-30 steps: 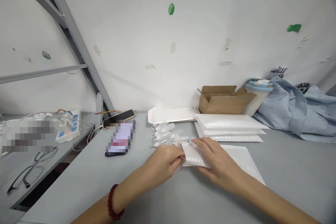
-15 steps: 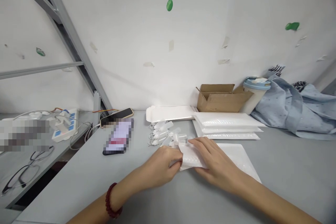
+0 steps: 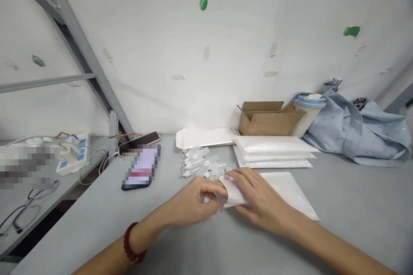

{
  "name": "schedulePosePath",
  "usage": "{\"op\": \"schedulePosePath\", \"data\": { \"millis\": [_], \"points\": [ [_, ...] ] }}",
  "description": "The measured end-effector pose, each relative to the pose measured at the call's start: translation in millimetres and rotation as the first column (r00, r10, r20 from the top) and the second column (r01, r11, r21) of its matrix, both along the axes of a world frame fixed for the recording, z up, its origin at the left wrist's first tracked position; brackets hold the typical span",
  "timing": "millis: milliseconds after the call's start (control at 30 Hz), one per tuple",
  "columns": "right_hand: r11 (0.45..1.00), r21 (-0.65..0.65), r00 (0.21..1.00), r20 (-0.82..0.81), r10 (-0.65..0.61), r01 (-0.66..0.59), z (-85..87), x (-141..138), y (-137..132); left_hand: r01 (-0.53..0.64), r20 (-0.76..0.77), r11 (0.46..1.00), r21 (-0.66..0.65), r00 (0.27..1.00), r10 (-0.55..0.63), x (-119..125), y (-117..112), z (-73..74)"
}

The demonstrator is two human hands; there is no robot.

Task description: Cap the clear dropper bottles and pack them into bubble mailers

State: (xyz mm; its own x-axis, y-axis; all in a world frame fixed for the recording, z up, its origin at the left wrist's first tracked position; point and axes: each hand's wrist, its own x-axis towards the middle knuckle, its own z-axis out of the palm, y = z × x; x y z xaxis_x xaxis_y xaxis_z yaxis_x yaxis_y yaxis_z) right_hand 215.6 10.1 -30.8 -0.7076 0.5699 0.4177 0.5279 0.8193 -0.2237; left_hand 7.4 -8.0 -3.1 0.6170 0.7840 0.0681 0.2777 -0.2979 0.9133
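My right hand (image 3: 258, 197) grips a white bubble mailer (image 3: 235, 191), thumb below and fingers over the top. At the mailer's left end, my left hand (image 3: 203, 202) has its fingers curled in a pinch around a thin translucent strip (image 3: 221, 201); the strip is smeared and partly hidden by the fingers. Just behind the hands lies a pile of small clear plastic pieces with white cords (image 3: 195, 164). Another white mailer (image 3: 292, 193) lies flat on the grey table, under and beyond my right wrist.
Several white mailers (image 3: 274, 146) are stacked behind my right hand, beside a flat white box (image 3: 206, 137). Farther back are an open cardboard box (image 3: 266, 124), a lidded cup (image 3: 308, 114) and a blue cloth bag (image 3: 348, 131). Phones (image 3: 143, 167), a power strip (image 3: 75, 154) and glasses (image 3: 27, 210) lie left.
My left hand's fingers have opened into a rounder pinch, and a translucent strip shows at the mailer's edge. My right hand keeps its hold. The whole view has shifted slightly.
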Motion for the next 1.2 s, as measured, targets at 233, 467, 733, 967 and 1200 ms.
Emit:
{"op": "schedulePosePath", "data": {
  "millis": [233, 467, 733, 967, 1200],
  "points": [
    [0.966, 0.258, 0.971, -0.234, 0.043, 0.02, 9.8, 5.7, 5.5, -0.519, 0.232, 0.855, 0.0, 0.831, 0.505, -25.0, 8.2, 20.3],
    [0.93, 0.365, 0.899, -0.389, 0.199, -0.048, 22.5, 13.1, 8.8, -0.189, -0.038, 0.962, -0.195, 0.982, 0.185, -15.2, -2.5, 29.1],
    [0.924, 0.378, 0.795, -0.543, 0.27, -0.056, 38.5, 21.2, 11.8, -0.151, 0.0, 0.977, -0.15, 0.988, 0.153, -3.8, -20.4, 29.2],
    [0.951, 0.31, 0.661, -0.711, 0.239, -0.011, 43.5, 28.5, 10.5, -0.186, -0.145, 0.98, -0.063, 0.974, 0.176, 0.8, -20.0, 31.2],
    [0.938, 0.345, 0.728, -0.643, 0.236, 0.001, 50.3, 24.2, 2.0, -0.159, -0.204, 0.986, -0.041, 0.968, 0.148, 2.6, -19.7, 26.5]
  ]
}}
